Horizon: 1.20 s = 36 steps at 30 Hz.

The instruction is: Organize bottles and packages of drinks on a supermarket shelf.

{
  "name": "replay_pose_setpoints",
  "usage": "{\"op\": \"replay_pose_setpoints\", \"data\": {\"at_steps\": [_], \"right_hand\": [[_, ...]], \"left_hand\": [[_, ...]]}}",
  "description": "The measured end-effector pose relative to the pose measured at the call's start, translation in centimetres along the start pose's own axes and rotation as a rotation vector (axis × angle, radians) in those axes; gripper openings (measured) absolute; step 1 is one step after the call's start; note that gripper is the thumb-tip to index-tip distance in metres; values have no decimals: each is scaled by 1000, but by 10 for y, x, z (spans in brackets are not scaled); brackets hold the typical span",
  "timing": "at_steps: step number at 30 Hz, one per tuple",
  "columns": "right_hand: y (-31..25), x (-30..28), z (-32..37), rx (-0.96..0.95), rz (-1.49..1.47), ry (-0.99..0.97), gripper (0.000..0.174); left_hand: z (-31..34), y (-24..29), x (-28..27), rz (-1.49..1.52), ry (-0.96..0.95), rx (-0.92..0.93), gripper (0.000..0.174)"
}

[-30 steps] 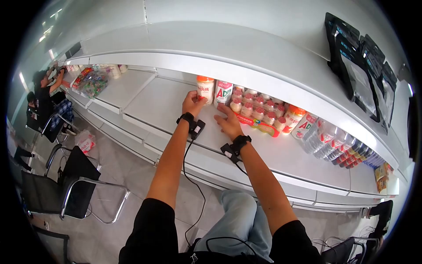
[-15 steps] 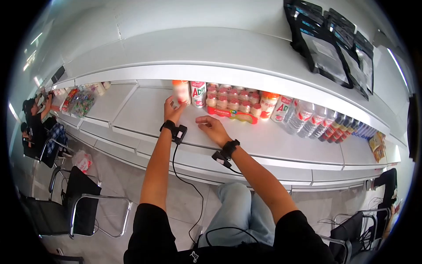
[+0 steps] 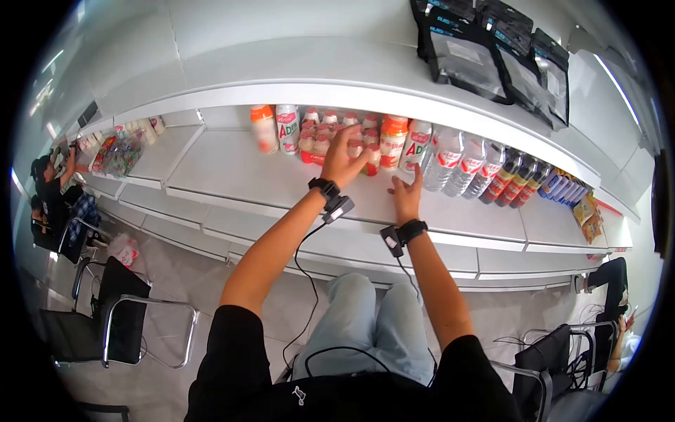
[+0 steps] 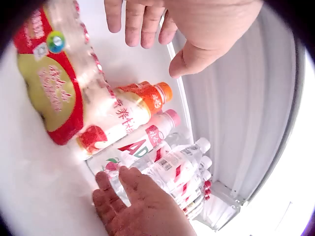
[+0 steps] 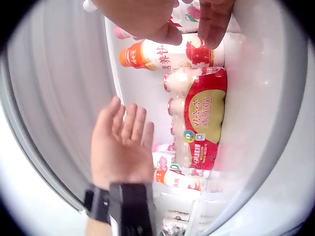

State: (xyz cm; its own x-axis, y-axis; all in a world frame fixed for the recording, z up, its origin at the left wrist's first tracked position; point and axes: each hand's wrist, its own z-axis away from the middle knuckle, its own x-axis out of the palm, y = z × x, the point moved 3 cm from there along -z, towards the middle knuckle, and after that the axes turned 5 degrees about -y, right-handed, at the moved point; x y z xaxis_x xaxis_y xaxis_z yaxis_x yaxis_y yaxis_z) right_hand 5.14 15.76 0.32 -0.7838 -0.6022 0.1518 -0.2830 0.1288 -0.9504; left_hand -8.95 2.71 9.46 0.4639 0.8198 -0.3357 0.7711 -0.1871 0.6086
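Note:
My left hand (image 3: 344, 158) reaches over the front of a shrink-wrapped pack of small yogurt drink bottles (image 3: 320, 144), fingers loosely spread and holding nothing. In the left wrist view its fingers (image 4: 147, 27) hang apart from the bottles. My right hand (image 3: 406, 197) is low before an orange-capped milk drink bottle (image 3: 392, 144) and a white AD drink bottle (image 3: 415, 148), fingers relaxed. Its fingertips overlap the orange-capped bottle (image 5: 172, 55) in the right wrist view. Left of the pack stand another orange-capped bottle (image 3: 264, 130) and a second AD bottle (image 3: 287, 130).
Clear water bottles (image 3: 444, 162) and dark red-labelled bottles (image 3: 503, 179) line the shelf to the right, then blue cans (image 3: 562, 188) and snack bags (image 3: 589, 216). An upper shelf edge (image 3: 337, 91) overhangs the row. Chairs (image 3: 126, 309) and a seated person (image 3: 53, 179) are at left.
My left hand has left the orange-capped bottle at the row's left end and moved right to the pack. My right hand has also shifted right, along with the head view.

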Motion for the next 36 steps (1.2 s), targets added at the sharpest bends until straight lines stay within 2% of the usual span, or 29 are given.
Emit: {"op": "replay_pose_setpoints", "data": {"at_steps": [1,3,4,6,8,10,11,13,14,16,17,18,19,21,22,24,27,29,31,33,36], "right_hand": [[4,-1,-2,-19,4,20,77],[12,1,-7,-53,9,56,78],[-7,3,-3,-34,50,56,81],[43,-12,-31,-246,322,107,85],[64,-15,-47,-426,526,129,88],[45,-5,-45,-450,446,126,87],[30,-4,-38,-379,304,107,84],[48,-10,-44,-449,485,159,85],[46,-8,-44,-361,416,144,85],[42,-11,-43,-333,431,134,85],[44,-10,-43,-400,501,141,84],[43,-9,-43,-396,438,121,83],[53,-10,-49,-453,599,184,82],[3,0,-28,-176,301,107,80],[8,0,-31,-184,251,95,80],[27,-3,-39,-217,77,57,82],[40,-6,-46,-194,202,57,82],[48,-11,-52,-156,206,0,81],[41,-4,-49,-98,168,-38,81],[21,-4,-37,-58,123,-10,82],[39,-5,-49,-258,187,0,80]], "left_hand": [[-11,2,13,-53,-10,20,59],[-31,-10,38,-73,-84,-94,70],[-39,-16,48,-120,-79,-118,78],[-50,-26,74,-36,-172,-214,76],[-53,-41,87,-33,-208,-291,76],[-60,-36,83,-140,-209,-303,76],[-59,-24,82,-211,-221,-304,76],[-60,-31,88,-252,-225,-228,77],[-61,-33,90,-240,-226,-245,77],[-63,-32,94,-217,-232,-273,79],[-65,-29,92,-214,-235,-283,81],[-64,-17,85,-184,-207,-286,74],[-65,-5,82,-150,-182,-288,68],[-78,18,81,-124,-138,-123,53],[-83,32,80,-117,-96,-57,46],[-95,54,78,-197,-70,29,45],[-115,41,101,-276,-301,239,61],[-100,91,87,-518,-361,188,74],[-132,47,104,-531,-477,308,76],[-149,20,133,-459,-436,416,77],[-147,7,139,-370,-201,475,76]]}}
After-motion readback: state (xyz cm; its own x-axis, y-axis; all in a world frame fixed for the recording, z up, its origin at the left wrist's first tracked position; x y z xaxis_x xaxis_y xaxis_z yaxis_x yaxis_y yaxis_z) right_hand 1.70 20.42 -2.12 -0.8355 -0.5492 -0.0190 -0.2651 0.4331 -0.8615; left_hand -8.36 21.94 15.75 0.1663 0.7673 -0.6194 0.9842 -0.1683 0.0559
